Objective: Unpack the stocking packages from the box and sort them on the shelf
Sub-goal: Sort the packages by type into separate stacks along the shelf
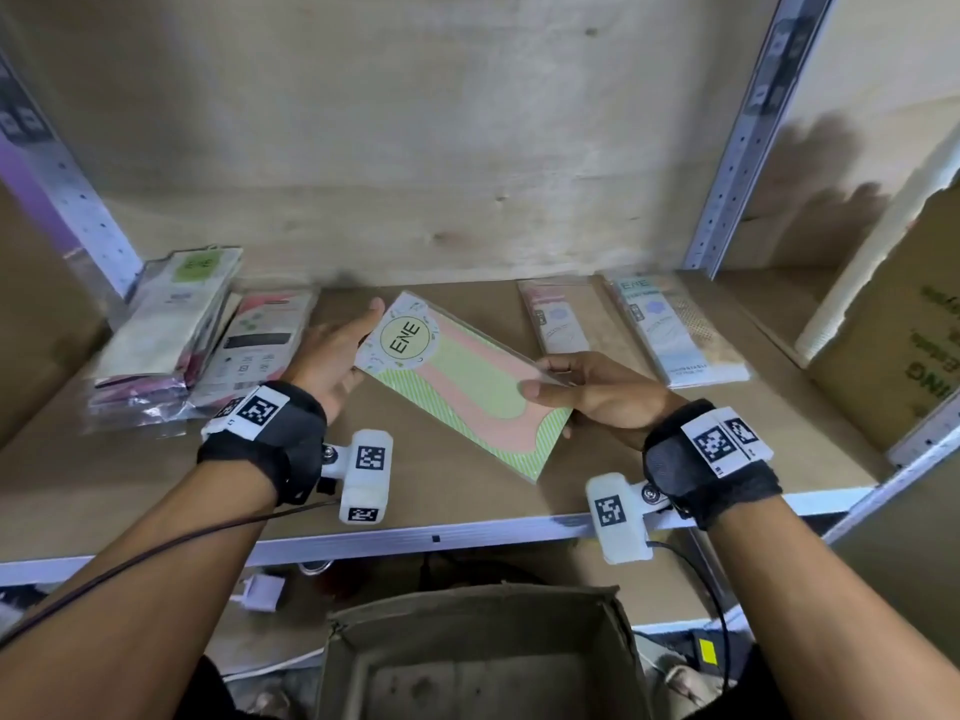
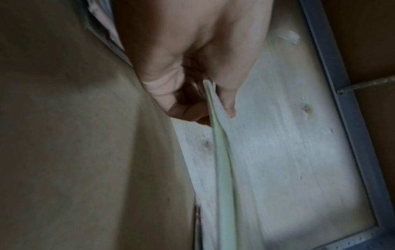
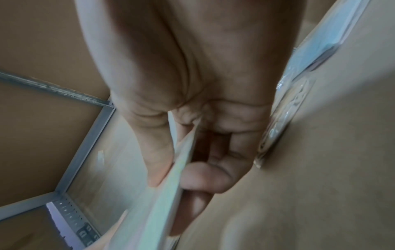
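I hold a flat stocking package point(image 1: 467, 387), green and pink with a round "ENE" label, slanted just above the brown shelf board point(image 1: 467, 501). My left hand point(image 1: 358, 340) pinches its upper left corner. In the left wrist view the package's thin edge point(image 2: 222, 169) runs between thumb and fingers of that hand point(image 2: 192, 94). My right hand point(image 1: 545, 381) grips the right edge, thumb on top. The right wrist view shows the right hand point(image 3: 181, 160) with the package point(image 3: 166, 194) clamped between thumb and curled fingers. The open cardboard box point(image 1: 478, 662) sits below the shelf.
A leaning stack of packages point(image 1: 171, 324) and a red-topped one point(image 1: 260, 340) lie at the shelf's left. Two packages point(image 1: 561, 324) point(image 1: 675, 330) lie at the back right. A brown carton point(image 1: 893, 324) stands beyond the right metal post point(image 1: 743, 132).
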The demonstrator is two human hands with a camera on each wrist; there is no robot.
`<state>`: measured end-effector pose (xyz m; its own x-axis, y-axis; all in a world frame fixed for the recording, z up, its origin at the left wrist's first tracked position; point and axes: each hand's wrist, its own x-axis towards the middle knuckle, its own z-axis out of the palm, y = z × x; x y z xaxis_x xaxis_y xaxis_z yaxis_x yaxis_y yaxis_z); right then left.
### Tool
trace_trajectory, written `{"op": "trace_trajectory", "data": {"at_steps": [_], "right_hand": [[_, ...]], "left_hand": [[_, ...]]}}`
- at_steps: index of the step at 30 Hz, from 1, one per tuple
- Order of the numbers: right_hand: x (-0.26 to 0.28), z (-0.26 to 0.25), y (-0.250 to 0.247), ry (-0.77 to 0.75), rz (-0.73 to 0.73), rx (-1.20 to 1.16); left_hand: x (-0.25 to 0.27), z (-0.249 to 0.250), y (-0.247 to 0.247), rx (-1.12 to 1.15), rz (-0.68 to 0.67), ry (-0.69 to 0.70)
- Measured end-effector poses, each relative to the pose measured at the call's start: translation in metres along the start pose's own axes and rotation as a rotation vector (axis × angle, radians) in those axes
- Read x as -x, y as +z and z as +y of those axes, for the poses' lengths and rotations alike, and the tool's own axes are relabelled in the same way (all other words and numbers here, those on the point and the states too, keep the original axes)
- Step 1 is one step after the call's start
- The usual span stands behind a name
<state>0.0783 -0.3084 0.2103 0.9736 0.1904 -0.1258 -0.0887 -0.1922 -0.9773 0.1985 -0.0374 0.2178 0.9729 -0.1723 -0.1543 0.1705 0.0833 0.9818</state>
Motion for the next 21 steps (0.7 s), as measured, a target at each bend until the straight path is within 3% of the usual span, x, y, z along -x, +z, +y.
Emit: {"op": "trace_trajectory", "data": {"at_steps": [8,14,21], "right_hand": [[0.006,0.002,-0.003,0.003,-0.066,-0.049],[0.005,-0.002,0.004,0.015,0.041,-0.2],[-0.017,-0.014,0.028,0.039,0.224,-0.416]], "left_hand": [[0.009,-0.002,-0.001,0.023,-0.105,-0.081],[0.006,-0.007,-0.01,0.061,-0.088,-0.137],[0.017,-0.029,0.0,-0.139,-0.36,-0.261]]}}
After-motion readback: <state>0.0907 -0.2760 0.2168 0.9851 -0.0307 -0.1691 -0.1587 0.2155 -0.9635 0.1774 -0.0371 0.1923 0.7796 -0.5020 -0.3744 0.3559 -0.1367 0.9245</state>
